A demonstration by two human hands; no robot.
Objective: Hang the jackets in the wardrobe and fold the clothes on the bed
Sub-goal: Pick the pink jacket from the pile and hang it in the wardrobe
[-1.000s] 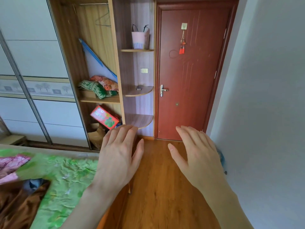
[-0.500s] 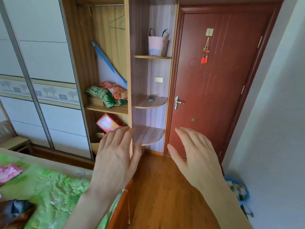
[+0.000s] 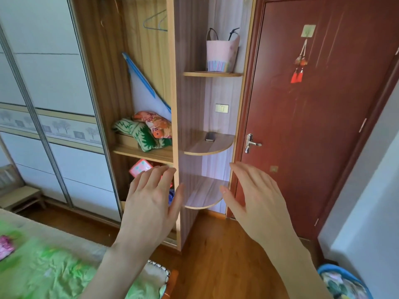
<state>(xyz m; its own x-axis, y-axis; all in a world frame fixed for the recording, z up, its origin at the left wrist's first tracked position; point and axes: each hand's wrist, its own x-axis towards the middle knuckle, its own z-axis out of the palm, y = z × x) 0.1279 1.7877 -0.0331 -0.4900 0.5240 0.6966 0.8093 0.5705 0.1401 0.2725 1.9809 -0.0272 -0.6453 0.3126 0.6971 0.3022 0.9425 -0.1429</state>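
Left hand [image 3: 149, 203] and right hand [image 3: 257, 197]: fingers spread, holding nothing, raised before the open wardrobe [image 3: 172, 104]. Bed [image 3: 43, 270] lies lower left of the wardrobe. No legible writing visible.

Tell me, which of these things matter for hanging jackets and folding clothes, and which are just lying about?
For the job: the open wardrobe, the wire hanger on its rail, the bed, and both empty hands, left hand and right hand.

Just lying about: pink bag, phone, red tassel charm, door, rolled cloths.
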